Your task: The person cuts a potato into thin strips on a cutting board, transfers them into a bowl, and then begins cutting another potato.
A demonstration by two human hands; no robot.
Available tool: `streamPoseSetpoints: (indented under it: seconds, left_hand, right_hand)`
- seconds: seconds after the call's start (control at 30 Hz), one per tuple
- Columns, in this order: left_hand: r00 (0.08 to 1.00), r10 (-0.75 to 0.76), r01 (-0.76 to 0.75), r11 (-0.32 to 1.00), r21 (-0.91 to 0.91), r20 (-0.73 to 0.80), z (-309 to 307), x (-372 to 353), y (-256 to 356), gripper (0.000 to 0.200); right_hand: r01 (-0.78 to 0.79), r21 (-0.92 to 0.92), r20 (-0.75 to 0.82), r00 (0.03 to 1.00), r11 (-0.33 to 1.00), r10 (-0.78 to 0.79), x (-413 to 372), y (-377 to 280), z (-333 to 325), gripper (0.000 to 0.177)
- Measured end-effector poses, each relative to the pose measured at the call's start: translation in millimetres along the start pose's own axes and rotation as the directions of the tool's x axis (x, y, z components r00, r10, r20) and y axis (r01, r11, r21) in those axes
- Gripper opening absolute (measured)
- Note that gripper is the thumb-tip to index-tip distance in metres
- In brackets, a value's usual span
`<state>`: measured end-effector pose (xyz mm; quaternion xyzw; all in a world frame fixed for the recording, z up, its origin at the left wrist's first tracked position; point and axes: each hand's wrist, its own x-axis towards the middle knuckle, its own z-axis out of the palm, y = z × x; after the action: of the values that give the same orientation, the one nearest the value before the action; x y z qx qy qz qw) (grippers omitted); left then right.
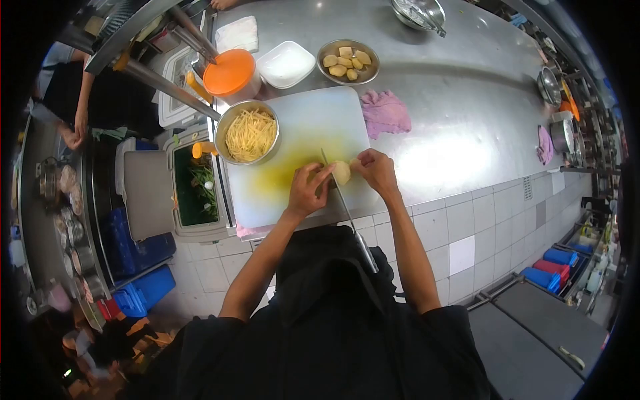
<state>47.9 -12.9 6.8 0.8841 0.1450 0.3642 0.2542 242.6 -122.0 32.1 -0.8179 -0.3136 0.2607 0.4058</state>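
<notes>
At the far left a co-worker's hand [80, 127] hangs over another station, well apart from us. On the steel counter [460, 93] a bowl of yellow strips [250, 135] sits at the left back corner of the cutting board [300, 113]. An orange-lidded tub [230, 73], a white dish [285, 63] and a bowl of peeled pieces [348, 61] stand along its back edge. Near the board's front edge our left hand [308, 190] curls its fingers onto the potato [341, 172], and our right hand [377, 170] pinches it from the other side. The knife [347, 212] runs between them, its handle jutting past the counter's front edge; we cannot tell whether either hand grips it. We judge the work goes best with the potato steadied on a flat side and our fingertips tucked back from the blade. A pink cloth [385, 113] lies just beside the board's right edge, and pots [553, 87] crowd the counter's far right end. Below are pale floor tiles and blue crates [557, 257].
</notes>
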Motion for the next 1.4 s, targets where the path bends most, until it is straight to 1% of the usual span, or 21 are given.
streamPoseSetpoints:
  seconds: [0.17, 0.23, 0.37, 0.43, 0.47, 0.53, 0.67, 0.73, 0.77, 0.8, 0.83, 0.9, 0.93, 1.0, 1.03, 1.13, 1.27, 1.3, 1.33, 1.37, 1.4]
  left_hand:
    - [1.0, 0.001, -0.001, 1.0, 0.006, 0.001, 0, 0, 0, 0.058]
    - [1.0, 0.0, 0.0, 1.0, 0.004, 0.001, 0, 0, -1, 0.058]
    - [1.0, 0.001, -0.001, 1.0, 0.005, -0.002, 0, 1, 0, 0.058]
    - [1.0, 0.007, -0.007, 1.0, 0.013, -0.01, 0, 1, 1, 0.058]
    - [1.0, 0.008, -0.008, 1.0, 0.015, -0.012, 0, 1, 2, 0.058]
    - [1.0, 0.008, -0.008, 1.0, 0.02, -0.017, -1, 1, 0, 0.058]
    - [1.0, 0.007, -0.007, 1.0, 0.015, -0.013, -1, 0, 0, 0.058]
    - [1.0, 0.003, -0.002, 1.0, 0.017, -0.015, -2, 2, 1, 0.059]
    - [1.0, -0.016, 0.016, 1.0, 0.015, -0.016, -4, 2, 2, 0.054]
    - [0.999, -0.035, 0.035, 0.999, 0.011, -0.015, -4, 1, 4, 0.05]
    - [0.999, -0.039, 0.039, 0.999, 0.008, -0.015, -2, -2, 3, 0.05]
    - [0.986, -0.097, 0.087, 0.993, -0.074, -0.137, 2, -3, 0, 0.035]
    - [0.985, -0.096, 0.086, 0.994, -0.074, -0.143, 3, -4, -2, 0.035]
    - [0.999, -0.037, 0.037, 0.999, -0.028, -0.008, -2, -9, -3, 0.025]
    - [0.999, -0.043, 0.043, 0.999, -0.024, -0.006, -3, -11, -4, 0.025]
    - [0.999, -0.043, 0.043, 0.998, -0.037, 0.003, -2, -9, -2, 0.023]
    - [1.0, -0.005, 0.006, 1.0, -0.02, 0.025, -2, -4, 0, 0.022]
    - [0.999, 0.007, -0.007, 1.0, -0.001, 0.05, -3, -6, 0, 0.022]
    - [0.998, 0.003, -0.003, 1.0, -0.002, 0.058, -2, -7, -1, 0.022]
    - [0.998, -0.032, 0.034, 0.999, -0.023, 0.062, 0, -8, -2, 0.021]
    - [0.995, -0.07, 0.073, 0.996, -0.045, 0.069, 2, -11, -1, 0.021]
  right_hand:
    - [-0.005, -0.016, 0.006, 1.0, 1.0, 0.006, -7, 0, -2, 0.022]
    - [-0.005, 0.042, -0.028, 1.0, 0.999, 0.006, -7, 4, 1, 0.02]
    - [0.024, 0.023, -0.018, 1.0, 0.999, -0.024, -8, 1, 2, 0.017]
    - [0.012, -0.054, -0.056, 0.998, 0.998, -0.015, -9, -5, 3, 0.015]
    - [0.013, -0.054, -0.056, 0.998, 0.998, -0.016, -11, -5, 3, 0.015]
    - [-0.003, 0.007, -0.132, 0.991, 1.0, 0.004, -15, -5, 3, 0.016]
    - [0.03, 0.033, -0.192, 0.981, 0.999, -0.023, -45, -20, -10, 0.019]
    - [0.021, 0.042, -0.002, 1.0, 0.999, -0.021, -80, -43, -17, 0.027]
    - [0.02, -0.084, 0.124, 0.992, 0.996, -0.009, -102, -63, -23, 0.037]
    - [0.08, -0.154, 0.181, 0.982, 0.985, -0.051, -123, -71, -20, 0.042]
    - [0.077, -0.157, 0.183, 0.982, 0.985, -0.048, -136, -70, -12, 0.042]
    - [0.074, -0.34, 0.266, 0.964, 0.937, 0.021, -148, -57, 4, 0.042]
    - [0.086, -0.324, 0.264, 0.965, 0.942, 0.003, -149, -53, 8, 0.042]
    - [0.052, -0.319, 0.244, 0.969, 0.946, 0.028, -148, -52, 11, 0.039]
    - [0.015, -0.311, 0.221, 0.974, 0.95, 0.057, -149, -52, 13, 0.037]
    - [0.024, -0.238, 0.25, 0.968, 0.971, 0.037, -145, -54, 11, 0.034]
    - [-0.011, -0.246, 0.285, 0.955, 0.969, 0.083, -143, -72, 0, 0.035]
    - [-0.006, -0.253, 0.249, 0.966, 0.967, 0.071, -149, -76, -2, 0.033]
    - [0.002, -0.262, 0.212, 0.976, 0.965, 0.056, -154, -80, -4, 0.031]
    - [-0.003, -0.262, 0.214, 0.975, 0.965, 0.061, -157, -84, -6, 0.031]
    - [-0.036, -0.286, 0.236, 0.966, 0.957, 0.107, -162, -89, -8, 0.039]
